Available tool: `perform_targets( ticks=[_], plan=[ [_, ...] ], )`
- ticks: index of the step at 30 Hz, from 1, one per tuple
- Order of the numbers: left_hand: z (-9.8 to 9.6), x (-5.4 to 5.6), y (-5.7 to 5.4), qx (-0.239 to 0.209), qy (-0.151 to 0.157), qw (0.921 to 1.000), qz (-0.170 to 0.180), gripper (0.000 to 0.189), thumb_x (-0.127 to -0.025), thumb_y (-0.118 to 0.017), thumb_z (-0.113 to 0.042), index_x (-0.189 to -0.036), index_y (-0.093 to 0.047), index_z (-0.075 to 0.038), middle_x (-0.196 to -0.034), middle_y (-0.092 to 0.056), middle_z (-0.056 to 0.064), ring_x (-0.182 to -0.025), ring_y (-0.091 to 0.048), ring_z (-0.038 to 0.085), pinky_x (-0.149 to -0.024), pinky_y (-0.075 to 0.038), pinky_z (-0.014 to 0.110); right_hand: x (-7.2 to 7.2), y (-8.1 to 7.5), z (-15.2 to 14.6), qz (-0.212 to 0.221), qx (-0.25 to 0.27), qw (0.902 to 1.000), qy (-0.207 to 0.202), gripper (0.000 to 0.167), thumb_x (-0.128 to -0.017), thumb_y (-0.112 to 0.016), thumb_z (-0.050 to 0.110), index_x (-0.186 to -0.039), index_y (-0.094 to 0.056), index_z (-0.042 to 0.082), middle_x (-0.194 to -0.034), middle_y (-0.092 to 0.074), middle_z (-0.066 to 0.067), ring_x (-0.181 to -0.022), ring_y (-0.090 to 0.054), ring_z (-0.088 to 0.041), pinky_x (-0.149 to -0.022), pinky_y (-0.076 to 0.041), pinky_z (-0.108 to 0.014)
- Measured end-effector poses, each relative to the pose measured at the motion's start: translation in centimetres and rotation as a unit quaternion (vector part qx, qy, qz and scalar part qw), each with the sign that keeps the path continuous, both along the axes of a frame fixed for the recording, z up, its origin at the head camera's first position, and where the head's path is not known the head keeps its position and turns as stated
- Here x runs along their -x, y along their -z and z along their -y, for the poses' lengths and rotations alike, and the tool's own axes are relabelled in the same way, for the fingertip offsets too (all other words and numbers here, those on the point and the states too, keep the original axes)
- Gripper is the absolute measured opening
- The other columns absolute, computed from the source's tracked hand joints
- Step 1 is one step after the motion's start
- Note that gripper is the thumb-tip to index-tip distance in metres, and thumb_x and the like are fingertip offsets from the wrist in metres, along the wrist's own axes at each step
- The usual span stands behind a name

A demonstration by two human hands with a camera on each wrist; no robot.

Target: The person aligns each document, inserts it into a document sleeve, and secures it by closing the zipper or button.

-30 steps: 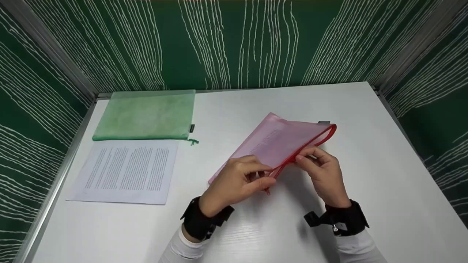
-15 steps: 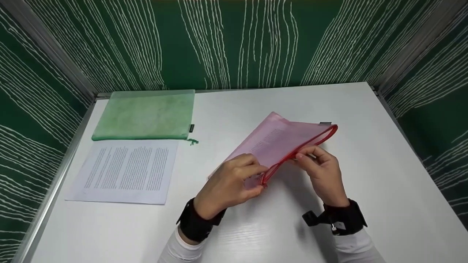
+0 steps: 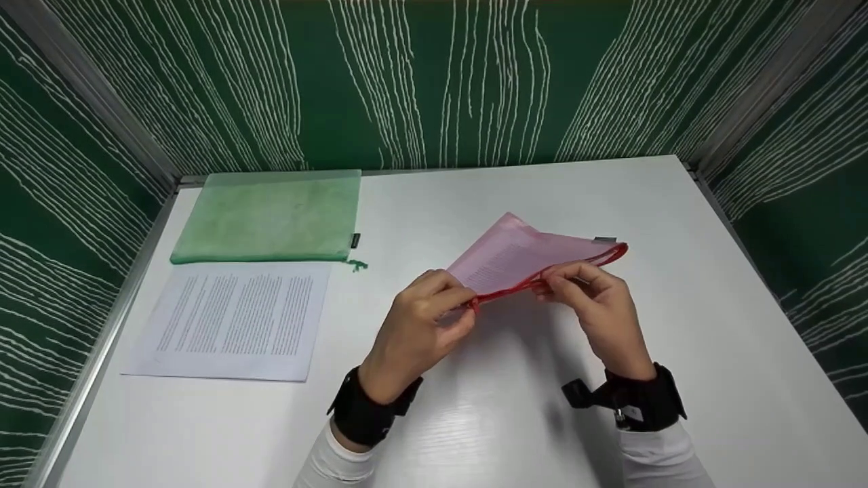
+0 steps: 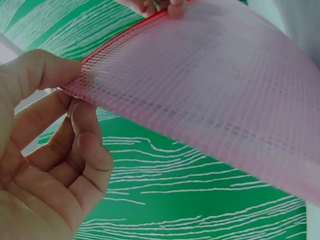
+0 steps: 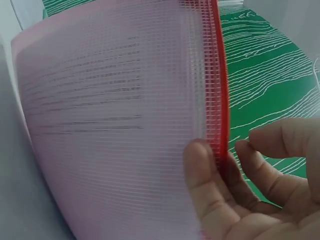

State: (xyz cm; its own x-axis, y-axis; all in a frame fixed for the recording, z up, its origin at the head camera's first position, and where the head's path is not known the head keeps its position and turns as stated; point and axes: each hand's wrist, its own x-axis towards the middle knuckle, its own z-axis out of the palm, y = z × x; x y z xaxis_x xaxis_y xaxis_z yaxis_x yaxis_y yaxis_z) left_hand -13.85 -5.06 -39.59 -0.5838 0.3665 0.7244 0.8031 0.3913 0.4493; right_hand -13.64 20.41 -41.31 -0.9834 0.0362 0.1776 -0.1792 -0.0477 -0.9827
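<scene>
A pink mesh zipper pouch (image 3: 522,254) with a red zip edge is held up at a tilt over the table. Printed paper shows through its mesh in the head and right wrist views. My left hand (image 3: 417,329) pinches the pouch's near left corner, at the end of the zip, between thumb and fingers; the left wrist view shows this corner grip up close. Farther along the red edge, my right hand (image 3: 597,308) holds the pouch, with fingers on both sides of the edge in the right wrist view. The zip pull is mostly hidden by the left hand.
On the white table (image 3: 475,434), a green mesh zipper pouch (image 3: 271,217) lies flat at the back left. Printed paper (image 3: 230,318) lies in front of it, touching or nearly touching its zip edge. Green walls with white lines (image 3: 434,81) bound the table's back and sides.
My left hand has shifted its hold to the pouch's corner and raised it away from me. The zip edge now runs flatter, its two sides closer together. My right hand has barely moved.
</scene>
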Motion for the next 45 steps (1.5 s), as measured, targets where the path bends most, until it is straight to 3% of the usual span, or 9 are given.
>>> perform_targets(
  ticks=[4, 8, 12, 15, 19, 23, 39, 45],
  plan=[
    [-0.1, 0.1, -0.1, -0.003, -0.001, 0.9999, -0.015, 0.011, -0.084, -0.073, 0.003, -0.087, -0.077, -0.006, -0.085, -0.064, 0.005, -0.078, -0.058, 0.018, -0.069, -0.05, 0.027, -0.8, -1.2, 0.3, -0.018, -0.042, 0.9989, -0.006, 0.012, -0.097, -0.068, 0.001, -0.101, -0.069, -0.011, -0.096, -0.069, -0.025, -0.085, -0.07, -0.033, -0.08, -0.059, -0.035],
    [-0.1, 0.1, 0.0, 0.0, -0.002, 0.9997, -0.024, 0.01, -0.085, -0.073, 0.003, -0.086, -0.077, -0.006, -0.083, -0.063, 0.004, -0.076, -0.056, 0.019, -0.067, -0.048, 0.027, -1.7, -2.1, 1.1, -0.083, -0.058, 0.9935, -0.051, 0.008, -0.095, -0.066, -0.007, -0.102, -0.068, -0.009, -0.093, -0.067, -0.022, -0.082, -0.07, -0.027, -0.076, -0.059, -0.031],
    [-0.2, 0.2, 0.1, 0.005, 0.0, 0.9996, -0.029, 0.01, -0.086, -0.071, 0.003, -0.084, -0.076, -0.006, -0.082, -0.063, 0.003, -0.075, -0.055, 0.018, -0.067, -0.046, 0.027, -2.3, -2.5, 2.3, -0.172, -0.101, 0.9754, -0.094, 0.015, -0.091, -0.066, -0.016, -0.102, -0.069, -0.007, -0.09, -0.068, -0.016, -0.079, -0.068, -0.018, -0.073, -0.057, -0.025],
    [-0.2, 0.2, 0.1, 0.01, 0.003, 0.9993, -0.035, 0.009, -0.087, -0.071, 0.002, -0.085, -0.076, -0.006, -0.082, -0.063, 0.003, -0.075, -0.055, 0.017, -0.068, -0.046, 0.027, -2.7, -2.4, 3.2, -0.221, -0.153, 0.9579, -0.101, 0.022, -0.087, -0.068, -0.018, -0.101, -0.07, -0.001, -0.092, -0.069, -0.011, -0.082, -0.067, -0.013, -0.074, -0.055, -0.021],
    [-0.2, 0.1, 0.1, 0.013, 0.008, 0.9991, -0.04, 0.008, -0.087, -0.071, 0.001, -0.086, -0.076, -0.006, -0.083, -0.065, 0.003, -0.076, -0.056, 0.017, -0.068, -0.046, 0.026, -2.8, -2.0, 4.3, -0.257, -0.217, 0.9377, -0.088, 0.024, -0.085, -0.074, -0.013, -0.1, -0.071, 0.006, -0.092, -0.069, -0.005, -0.081, -0.067, -0.011, -0.072, -0.054, -0.018],
    [-0.3, 0.0, 0.0, 0.013, 0.014, 0.9987, -0.047, 0.009, -0.086, -0.071, 0.002, -0.085, -0.077, -0.005, -0.081, -0.064, 0.002, -0.074, -0.056, 0.016, -0.068, -0.046, 0.026, -2.6, -1.6, 5.0, -0.275, -0.243, 0.9268, -0.08, 0.021, -0.084, -0.078, -0.007, -0.096, -0.071, 0.009, -0.089, -0.07, 0.0, -0.076, -0.066, -0.011, -0.067, -0.054, -0.019],
    [-0.9, -0.6, 0.4, 0.066, 0.027, 0.9956, -0.061, 0.014, -0.077, -0.074, 0.005, -0.084, -0.077, -0.006, -0.078, -0.061, 0.002, -0.073, -0.055, 0.015, -0.066, -0.047, 0.025, -3.1, -1.3, 5.5, -0.271, -0.242, 0.9306, -0.047, 0.018, -0.081, -0.081, -0.008, -0.082, -0.077, 0.009, -0.076, -0.072, 0.001, -0.065, -0.063, -0.004, -0.06, -0.05, -0.014],
    [-0.9, -0.7, 0.3, 0.096, 0.013, 0.9921, -0.079, 0.011, -0.076, -0.074, 0.003, -0.081, -0.074, -0.007, -0.076, -0.058, 0.001, -0.072, -0.053, 0.015, -0.066, -0.045, 0.026, -3.4, -1.3, 5.7, -0.228, -0.246, 0.9414, -0.038, 0.017, -0.082, -0.08, -0.006, -0.079, -0.075, 0.009, -0.073, -0.071, 0.005, -0.061, -0.06, -0.003, -0.057, -0.049, -0.015]
  ],
)
